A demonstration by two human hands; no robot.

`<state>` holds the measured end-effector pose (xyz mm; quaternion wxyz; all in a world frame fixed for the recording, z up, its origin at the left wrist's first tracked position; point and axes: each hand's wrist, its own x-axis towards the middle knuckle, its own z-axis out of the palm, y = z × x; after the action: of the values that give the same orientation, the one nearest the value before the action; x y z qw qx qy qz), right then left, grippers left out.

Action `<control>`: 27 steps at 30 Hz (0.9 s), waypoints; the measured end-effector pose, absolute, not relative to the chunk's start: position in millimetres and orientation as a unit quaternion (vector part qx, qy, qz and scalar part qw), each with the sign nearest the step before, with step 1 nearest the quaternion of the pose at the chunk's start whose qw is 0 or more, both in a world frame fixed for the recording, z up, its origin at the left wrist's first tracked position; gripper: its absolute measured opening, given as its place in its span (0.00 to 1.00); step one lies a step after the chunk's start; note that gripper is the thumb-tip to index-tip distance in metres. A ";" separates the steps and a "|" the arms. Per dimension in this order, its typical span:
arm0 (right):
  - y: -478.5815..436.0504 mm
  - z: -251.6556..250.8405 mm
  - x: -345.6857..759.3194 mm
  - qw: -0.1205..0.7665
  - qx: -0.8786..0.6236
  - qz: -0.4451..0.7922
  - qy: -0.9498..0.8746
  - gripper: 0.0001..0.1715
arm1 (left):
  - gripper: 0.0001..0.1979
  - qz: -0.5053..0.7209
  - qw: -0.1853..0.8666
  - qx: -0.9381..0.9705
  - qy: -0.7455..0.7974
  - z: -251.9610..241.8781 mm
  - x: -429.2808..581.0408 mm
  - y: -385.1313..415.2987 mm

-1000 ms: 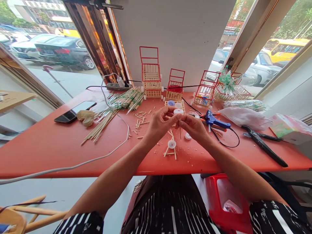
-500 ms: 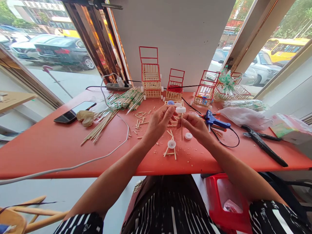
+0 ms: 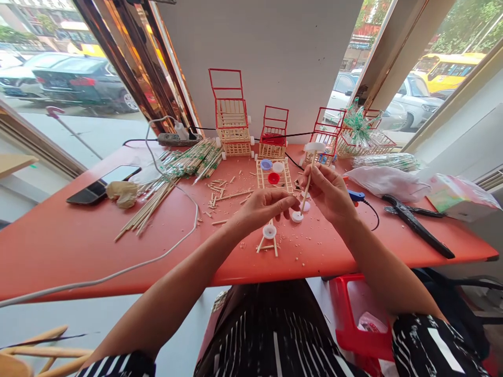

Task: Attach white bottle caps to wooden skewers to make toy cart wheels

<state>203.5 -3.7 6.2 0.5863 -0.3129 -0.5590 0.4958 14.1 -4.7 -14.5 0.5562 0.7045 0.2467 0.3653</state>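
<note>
My right hand (image 3: 328, 191) grips a thin wooden stick (image 3: 308, 183) that stands tilted, with a white plastic wheel (image 3: 315, 147) at its top end. The stick's lower end overlaps a white wheel (image 3: 297, 217) on the table; whether they touch I cannot tell. Beside that wheel is my left hand (image 3: 271, 204), holding nothing visible, its fingers loosely bent and apart. Another pale disc (image 3: 305, 206) shows behind the stick. Below my left hand lies a small stick frame (image 3: 267, 247) with a white cup-shaped piece (image 3: 269, 232) on it.
A wooden lattice (image 3: 291, 180) carries blue, white and red caps. Stick carts (image 3: 231, 112) with red handles line the wall. A blue glue gun (image 3: 356, 196) is partly hidden by my right hand. Cutters (image 3: 418, 225), stick bundles (image 3: 147, 209) and a white cable (image 3: 157, 255) lie around.
My right hand has raised the stick and wheel and tilted the stick. My left hand has left the top wheel and come down beside the wheels on the table. The view has shifted slightly.
</note>
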 end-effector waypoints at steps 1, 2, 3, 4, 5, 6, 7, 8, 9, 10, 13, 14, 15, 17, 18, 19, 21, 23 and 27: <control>-3.9 6.7 203.1 0.586 -0.313 0.502 -0.553 0.20 | 0.24 0.343 0.578 0.705 0.227 -13.6 14.4 -6.1; -4.1 6.7 202.7 0.585 -0.313 0.510 -0.548 0.21 | 0.24 0.327 0.598 0.701 0.209 -13.2 14.7 -7.1; -4.4 6.5 202.1 0.584 -0.311 0.517 -0.543 0.21 | 0.24 0.316 0.616 0.695 0.195 -13.3 15.0 -7.8; -4.7 6.1 201.6 0.583 -0.309 0.523 -0.539 0.21 | 0.24 0.309 0.630 0.688 0.187 -13.8 15.3 -8.1; -5.1 5.7 201.0 0.582 -0.307 0.528 -0.537 0.22 | 0.24 0.308 0.639 0.681 0.182 -14.7 15.6 -8.0; -5.6 5.3 200.4 0.580 -0.305 0.531 -0.537 0.22 | 0.23 0.310 0.646 0.674 0.181 -15.9 16.0 -7.7; -6.1 5.0 199.8 0.580 -0.302 0.533 -0.537 0.22 | 0.22 0.316 0.652 0.666 0.179 -17.4 16.3 -7.2; -6.4 4.6 199.3 0.580 -0.302 0.533 -0.538 0.22 | 0.21 0.323 0.658 0.657 0.178 -18.9 16.6 -6.5; -6.7 4.3 198.8 0.580 -0.303 0.530 -0.539 0.22 | 0.19 0.331 0.664 0.647 0.176 -20.5 16.8 -5.8; -6.7 3.8 198.3 0.582 -0.306 0.526 -0.539 0.22 | 0.18 0.339 0.671 0.636 0.174 -21.9 17.1 -5.2; -5.7 2.0 197.1 0.583 -0.320 0.515 -0.541 0.23 | 0.17 0.352 0.691 0.608 0.171 -24.5 18.4 -4.3; -5.1 1.3 196.6 0.582 -0.324 0.512 -0.542 0.24 | 0.17 0.353 0.695 0.602 0.173 -24.7 19.0 -4.5; -4.6 0.6 196.1 0.581 -0.327 0.511 -0.543 0.24 | 0.18 0.355 0.697 0.597 0.177 -24.5 19.7 -5.0; -4.2 -0.3 194.9 0.578 -0.328 0.509 -0.547 0.24 | 0.19 0.357 0.696 0.594 0.186 -23.6 21.4 -6.2; -4.4 -0.6 194.2 0.577 -0.326 0.509 -0.549 0.24 | 0.19 0.358 0.695 0.594 0.190 -23.0 22.1 -6.9; -4.9 -0.7 193.5 0.575 -0.324 0.509 -0.552 0.24 | 0.20 0.359 0.693 0.595 0.191 -22.4 22.6 -7.4; -6.7 -0.8 192.3 0.569 -0.323 0.507 -0.561 0.23 | 0.20 0.363 0.691 0.596 0.188 -21.3 22.9 -7.9; -9.0 -0.8 191.3 0.555 -0.323 0.510 -0.572 0.23 | 0.20 0.374 0.689 0.594 0.179 -19.9 22.0 -7.6; -11.8 -1.2 190.7 0.531 -0.319 0.513 -0.594 0.23 | 0.19 0.395 0.691 0.580 0.172 -15.2 17.7 -6.5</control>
<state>190.7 -11.8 -1.2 0.5311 -0.3185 -0.5944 0.5130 17.7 -6.5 -15.2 0.6909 0.5805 0.1723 0.3950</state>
